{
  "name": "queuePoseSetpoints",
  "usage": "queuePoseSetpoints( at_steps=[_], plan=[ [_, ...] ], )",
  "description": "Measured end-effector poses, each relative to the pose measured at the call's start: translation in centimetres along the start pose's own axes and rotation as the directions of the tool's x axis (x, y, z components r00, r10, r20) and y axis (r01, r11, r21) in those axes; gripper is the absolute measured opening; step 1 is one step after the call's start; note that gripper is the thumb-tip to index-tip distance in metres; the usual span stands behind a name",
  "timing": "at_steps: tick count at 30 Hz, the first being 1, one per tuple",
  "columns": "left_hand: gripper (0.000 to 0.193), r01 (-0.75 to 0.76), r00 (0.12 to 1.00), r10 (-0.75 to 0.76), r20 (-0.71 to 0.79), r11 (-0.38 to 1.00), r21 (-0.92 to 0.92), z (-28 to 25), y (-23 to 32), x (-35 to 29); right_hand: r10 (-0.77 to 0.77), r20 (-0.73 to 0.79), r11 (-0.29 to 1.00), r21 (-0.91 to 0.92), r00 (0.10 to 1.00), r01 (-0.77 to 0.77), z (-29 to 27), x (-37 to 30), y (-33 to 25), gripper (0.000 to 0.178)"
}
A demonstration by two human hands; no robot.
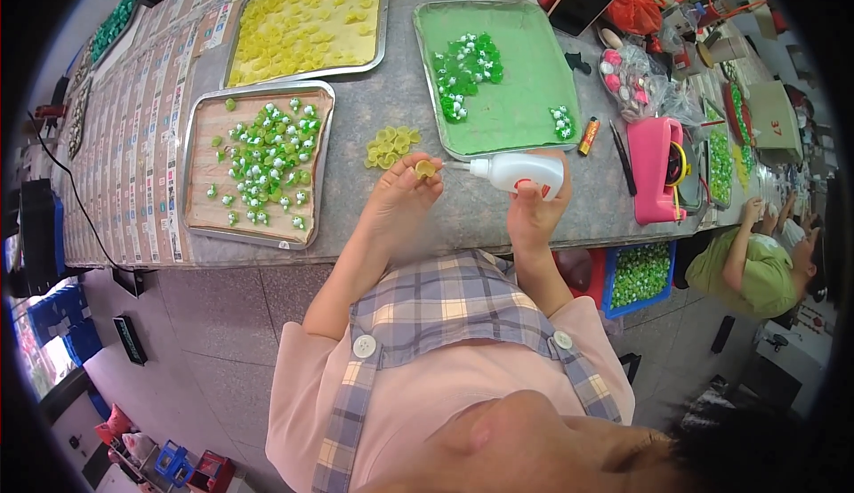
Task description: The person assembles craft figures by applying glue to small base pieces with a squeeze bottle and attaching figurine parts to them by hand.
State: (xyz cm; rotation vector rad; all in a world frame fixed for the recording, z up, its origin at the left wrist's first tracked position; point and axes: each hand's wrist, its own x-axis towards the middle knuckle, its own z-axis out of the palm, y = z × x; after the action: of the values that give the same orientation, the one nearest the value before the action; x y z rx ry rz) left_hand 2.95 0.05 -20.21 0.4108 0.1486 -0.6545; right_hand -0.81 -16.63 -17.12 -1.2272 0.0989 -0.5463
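My left hand (pixel 398 201) pinches a small yellow cup-shaped piece (pixel 424 169) between its fingertips, over the near part of the table. My right hand (pixel 536 219) is closed round a white squeeze bottle (pixel 509 171) lying on its side in the grip. The bottle's thin nozzle points left, close to the yellow piece; whether the two touch I cannot tell. Just beyond my left hand lies a loose pile of similar yellow cup pieces (pixel 391 146). Behind the bottle is a green-lined tray (pixel 507 128) holding green pieces with white-and-black eye-like balls in two groups.
A metal tray (pixel 203 204) of green and white balls stands at the left, below a tray of yellow pieces (pixel 307 26). To the right are a lighter (pixel 588 136), a black pen-like tool (pixel 622 157) and a pink tape dispenser (pixel 656 171). Another person (pixel 752 262) sits farther right.
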Motion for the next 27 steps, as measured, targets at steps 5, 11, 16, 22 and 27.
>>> queuePoseSetpoints(
  at_steps=[5,11,16,22,27],
  plan=[
    [0.026,0.042,0.999,-0.043,-0.013,0.993,-0.11,0.2,0.0,-0.1,-0.327,0.11,0.905,-0.251,0.939,0.345,0.2,-0.1,-0.9,0.035],
    [0.025,0.052,0.999,-0.052,0.003,0.992,-0.112,0.0,-0.1,-0.1,-0.308,0.182,0.87,-0.344,0.934,0.354,0.6,-0.6,-1.0,0.034],
    [0.025,0.053,0.998,-0.049,0.036,0.991,-0.123,-0.2,-0.2,-0.1,-0.308,0.21,0.826,-0.425,0.928,0.37,0.9,-0.5,-1.3,0.033],
    [0.025,0.049,0.998,-0.045,0.037,0.99,-0.132,-0.1,-0.2,-0.1,-0.285,0.223,0.822,-0.443,0.932,0.357,1.0,-0.6,-1.3,0.031],
    [0.027,0.047,0.999,-0.044,0.023,0.989,-0.138,-0.1,-0.2,-0.1,-0.283,0.249,0.817,-0.442,0.926,0.369,1.0,-0.4,-1.4,0.03]
  ],
)
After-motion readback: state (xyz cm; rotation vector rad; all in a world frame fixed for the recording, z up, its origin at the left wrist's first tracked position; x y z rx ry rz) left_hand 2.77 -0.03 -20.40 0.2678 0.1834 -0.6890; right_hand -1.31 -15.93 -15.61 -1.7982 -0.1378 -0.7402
